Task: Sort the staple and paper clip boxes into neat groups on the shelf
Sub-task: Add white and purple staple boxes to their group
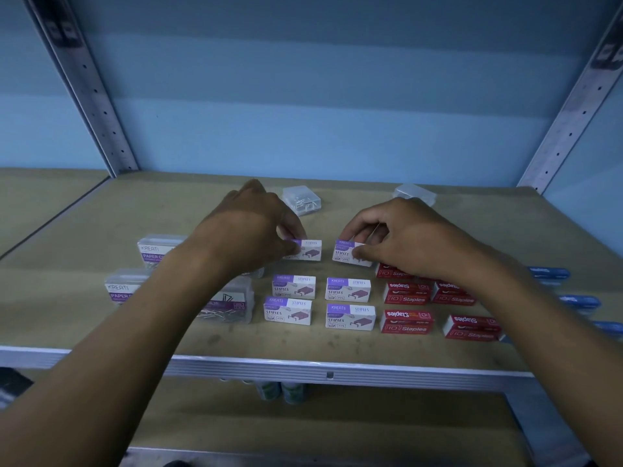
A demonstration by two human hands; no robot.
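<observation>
A: What is seen nearest the front edge of the shelf (101,332)?

B: Two purple-and-white staple boxes (287,310) are laid side by side near the middle of the front edge, with a second pair directly behind them. Just to their right, red staple boxes (407,321) are set out in rows. Toward the left front, clear paper clip boxes (229,303) are grouped, partly covered by the left forearm. Blue items (578,301) are glimpsed near the right edge, too blurred to be named.

A: And the hands?

B: Behind those pairs, a third row is being handled. The left box of that row (308,250) is pinched by the curled thumb and fingers of the left hand (249,227). The right box of that row (349,253) is gripped in the same way by the right hand (401,237), and is tilted slightly. The two boxes are kept apart by a narrow gap, in line with the columns in front.

A: What is found farther back?

B: Two small clear plastic cases (301,199) are placed toward the back edge, well apart from each other, one behind each hand.
</observation>
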